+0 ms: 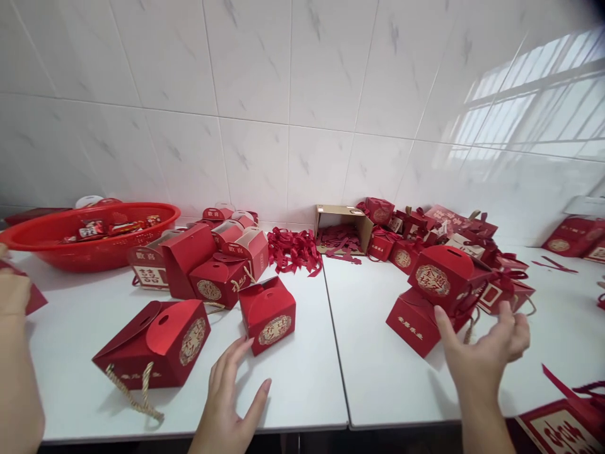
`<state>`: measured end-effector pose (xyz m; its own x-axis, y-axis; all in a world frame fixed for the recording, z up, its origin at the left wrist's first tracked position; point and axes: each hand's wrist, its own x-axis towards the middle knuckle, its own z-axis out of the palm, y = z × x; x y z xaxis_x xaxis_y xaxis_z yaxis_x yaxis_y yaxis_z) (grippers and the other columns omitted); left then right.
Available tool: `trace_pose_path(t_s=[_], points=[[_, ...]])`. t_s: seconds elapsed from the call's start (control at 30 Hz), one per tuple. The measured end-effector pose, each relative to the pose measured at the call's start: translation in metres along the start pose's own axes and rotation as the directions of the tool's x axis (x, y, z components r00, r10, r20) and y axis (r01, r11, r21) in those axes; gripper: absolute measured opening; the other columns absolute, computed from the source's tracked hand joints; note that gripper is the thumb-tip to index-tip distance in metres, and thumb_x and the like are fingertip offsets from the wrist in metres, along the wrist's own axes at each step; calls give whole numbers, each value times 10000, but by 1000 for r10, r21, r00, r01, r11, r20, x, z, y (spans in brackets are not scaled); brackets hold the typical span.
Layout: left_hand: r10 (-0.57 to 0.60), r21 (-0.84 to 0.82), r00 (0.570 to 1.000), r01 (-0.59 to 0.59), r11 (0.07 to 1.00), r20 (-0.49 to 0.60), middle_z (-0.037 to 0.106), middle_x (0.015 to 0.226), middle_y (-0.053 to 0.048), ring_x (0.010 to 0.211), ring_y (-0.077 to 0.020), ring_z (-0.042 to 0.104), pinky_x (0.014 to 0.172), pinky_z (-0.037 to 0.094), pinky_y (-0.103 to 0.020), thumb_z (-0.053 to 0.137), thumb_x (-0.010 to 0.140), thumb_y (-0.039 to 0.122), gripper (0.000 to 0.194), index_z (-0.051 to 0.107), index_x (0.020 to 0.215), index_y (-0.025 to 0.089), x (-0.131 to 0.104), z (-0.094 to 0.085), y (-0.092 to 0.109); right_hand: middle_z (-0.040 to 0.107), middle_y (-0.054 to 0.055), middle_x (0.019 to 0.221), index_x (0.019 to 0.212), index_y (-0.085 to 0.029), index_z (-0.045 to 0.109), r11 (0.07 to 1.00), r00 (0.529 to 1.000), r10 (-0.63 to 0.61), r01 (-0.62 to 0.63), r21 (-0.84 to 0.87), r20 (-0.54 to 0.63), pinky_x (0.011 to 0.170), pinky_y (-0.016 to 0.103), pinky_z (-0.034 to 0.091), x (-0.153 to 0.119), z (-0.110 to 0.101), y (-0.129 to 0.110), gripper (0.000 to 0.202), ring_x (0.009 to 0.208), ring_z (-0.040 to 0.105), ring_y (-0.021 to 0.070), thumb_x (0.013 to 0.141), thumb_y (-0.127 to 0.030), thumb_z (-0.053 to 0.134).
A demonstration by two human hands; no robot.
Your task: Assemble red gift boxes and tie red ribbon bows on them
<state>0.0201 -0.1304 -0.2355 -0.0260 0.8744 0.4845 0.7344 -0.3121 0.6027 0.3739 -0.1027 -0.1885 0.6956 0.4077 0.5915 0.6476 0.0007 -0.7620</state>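
My left hand (231, 394) is open, its thumb spread away from the fingers. Its fingertips reach the lower corner of a small red gift box (268, 318) with a gold round emblem; I cannot tell if they touch. To its left stands a larger red gift box (155, 347) with a rope handle. My right hand (486, 353), also open, is in front of two stacked red gift boxes. The upper box (439, 277) sits askew on the lower box (411, 325). The thumb overlaps the stack's edge in view, and contact is unclear.
Another person's arm (16, 353) enters at left, beside a red basin (104, 252) of wrapped sweets. Behind lie more red boxes (220, 274), a ribbon pile (293, 249) and a cardboard box (344, 217). Ribboned boxes (505, 290) crowd the right. A seam (335, 334) divides the white tabletop.
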Motion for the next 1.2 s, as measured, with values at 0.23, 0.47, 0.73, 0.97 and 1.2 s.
trace_pose_path(t_s=[0.23,0.47,0.73,0.97,1.2], points=[[-20,92,999,16,996,38,387,1345,-101,1271,-323,407,977,460,-581,471,876,404,376,496,1238,308,2,11,-4,111,255,1511,1492,-107,120,982,918,152,-97,-163,367,1091,572,217,3,5,37,1170,1407,94,429,620,-650,680],[-35,106,998,30,994,43,386,1340,-108,1280,-325,388,959,465,-583,474,866,435,393,458,1234,297,1,11,-11,316,241,1425,1429,-71,282,996,909,21,16,-85,417,1064,531,285,-7,22,46,840,1374,236,379,794,-578,494],[-26,157,999,19,987,45,390,1333,-116,1243,-332,416,933,474,-586,455,876,423,403,434,1256,294,-1,13,-6,281,177,1496,1426,-131,290,993,814,-103,49,109,572,1123,517,237,-51,33,1,708,1413,211,314,852,-497,483],[3,186,999,-10,982,36,395,1328,-124,1232,-330,432,926,482,-571,470,872,410,417,431,1266,280,-3,12,-6,133,147,1563,1473,-140,206,975,542,-144,-65,212,828,1138,451,258,-102,58,-80,717,1445,125,265,864,-372,505],[-31,129,999,35,991,-34,433,1270,-138,1216,-330,448,906,499,-549,498,848,413,341,494,1133,225,-2,8,-5,23,122,1581,1480,-162,200,937,379,-272,-105,333,885,1144,468,243,-123,75,-113,770,1443,128,272,825,-319,573]])
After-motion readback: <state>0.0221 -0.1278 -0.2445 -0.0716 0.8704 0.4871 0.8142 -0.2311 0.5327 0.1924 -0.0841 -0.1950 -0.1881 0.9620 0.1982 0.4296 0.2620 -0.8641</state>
